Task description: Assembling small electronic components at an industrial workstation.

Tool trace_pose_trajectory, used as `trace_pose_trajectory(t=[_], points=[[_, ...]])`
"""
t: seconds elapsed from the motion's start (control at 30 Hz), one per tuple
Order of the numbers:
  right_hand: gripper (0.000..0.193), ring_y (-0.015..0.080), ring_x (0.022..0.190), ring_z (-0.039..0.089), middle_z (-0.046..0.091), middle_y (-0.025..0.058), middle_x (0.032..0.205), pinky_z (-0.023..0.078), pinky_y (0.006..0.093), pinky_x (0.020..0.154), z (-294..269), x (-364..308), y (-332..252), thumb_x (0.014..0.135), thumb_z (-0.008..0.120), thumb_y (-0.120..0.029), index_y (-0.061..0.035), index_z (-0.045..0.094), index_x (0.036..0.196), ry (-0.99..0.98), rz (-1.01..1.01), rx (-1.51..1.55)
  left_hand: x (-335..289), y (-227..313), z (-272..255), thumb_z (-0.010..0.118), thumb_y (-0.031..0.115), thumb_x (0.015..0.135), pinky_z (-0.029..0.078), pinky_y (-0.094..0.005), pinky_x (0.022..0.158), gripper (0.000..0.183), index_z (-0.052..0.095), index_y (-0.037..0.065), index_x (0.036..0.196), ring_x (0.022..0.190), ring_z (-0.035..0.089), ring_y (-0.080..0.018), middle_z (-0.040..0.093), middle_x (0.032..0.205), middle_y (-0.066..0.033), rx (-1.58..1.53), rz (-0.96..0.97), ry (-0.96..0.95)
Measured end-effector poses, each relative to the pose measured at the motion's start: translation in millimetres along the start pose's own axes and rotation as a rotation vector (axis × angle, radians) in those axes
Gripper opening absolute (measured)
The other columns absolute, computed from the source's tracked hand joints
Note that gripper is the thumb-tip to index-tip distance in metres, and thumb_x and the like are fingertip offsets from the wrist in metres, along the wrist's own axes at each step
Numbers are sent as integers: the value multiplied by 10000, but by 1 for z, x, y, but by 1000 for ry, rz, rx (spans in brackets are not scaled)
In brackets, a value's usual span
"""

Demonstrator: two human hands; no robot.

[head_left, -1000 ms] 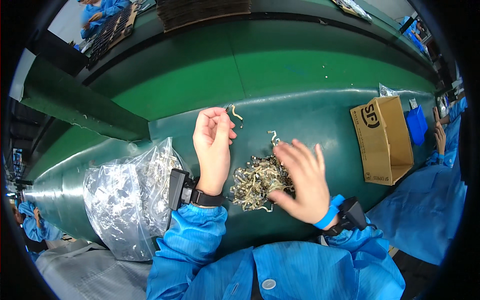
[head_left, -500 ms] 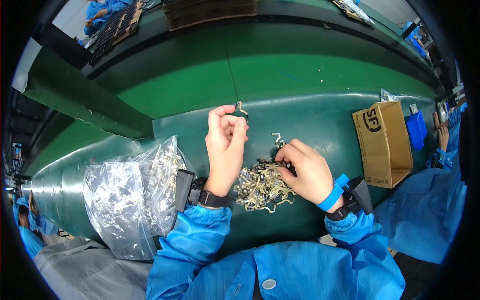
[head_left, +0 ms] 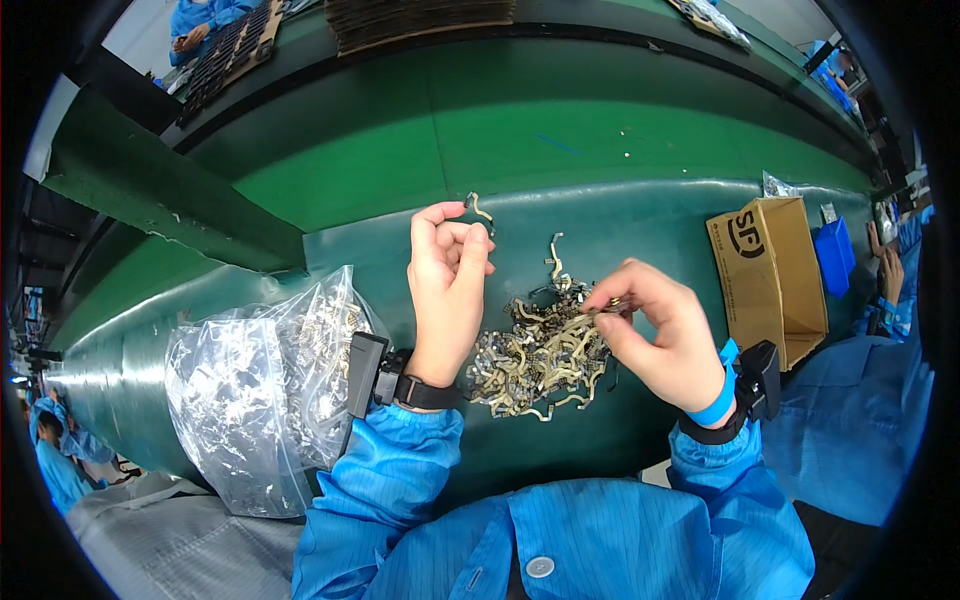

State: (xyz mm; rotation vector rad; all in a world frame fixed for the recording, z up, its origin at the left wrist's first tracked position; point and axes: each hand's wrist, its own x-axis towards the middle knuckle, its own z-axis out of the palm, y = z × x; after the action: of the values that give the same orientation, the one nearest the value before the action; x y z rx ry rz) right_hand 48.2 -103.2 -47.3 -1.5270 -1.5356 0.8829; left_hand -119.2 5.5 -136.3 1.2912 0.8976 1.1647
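Observation:
My left hand is raised over the mat, fingers curled and thumb drawn in. From its fingertips sticks out one small flex cable, thin, wavy and tan. A heaped pile of such flex cables, tan with dark and silvery ends, lies between my hands on the green mat. At the pile's right upper edge, my right hand pinches one or more flex cables between thumb and index finger; the fingertips partly hide them. Another flex cable lies at the far side of the pile.
Left of the pile, a clear plastic bag holds more small parts. A cardboard box and a blue bin stand at the right, near a co-worker's hand. A green-covered upright panel juts in at the left.
My right hand has moved right and pulled back slightly from the pile, its pinch now showing at the edge. The pile's top has shifted. My left hand keeps its pose.

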Motion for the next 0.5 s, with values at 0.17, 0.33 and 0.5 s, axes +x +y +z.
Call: trace_pose_trajectory(t=[0.17,0.33,0.5], points=[[382,278,887,556,544,114,969,465,366,770,8,-4,13,709,715,-88,-58,586,1068,-42,-94,-389,0,2,2,523,177,961,383,-186,589,284,421,41,1189,677,499,-51,573,843,-10,2,-13,3],[546,310,976,509,495,114,1069,437,391,822,26,-13,17,619,763,-116,-96,563,1127,-111,-126,-627,0,1,1,520,181,964,385,-187,587,281,424,39,1186,675,501,-50,574,833,-9,8,-18,13],[436,309,908,541,502,118,1014,467,391,774,30,-15,31,657,704,-39,-69,564,1069,-169,-135,-491,0,1,1,521,188,966,385,-188,581,277,428,38,1179,673,503,-51,578,834,-13,17,-20,7]])
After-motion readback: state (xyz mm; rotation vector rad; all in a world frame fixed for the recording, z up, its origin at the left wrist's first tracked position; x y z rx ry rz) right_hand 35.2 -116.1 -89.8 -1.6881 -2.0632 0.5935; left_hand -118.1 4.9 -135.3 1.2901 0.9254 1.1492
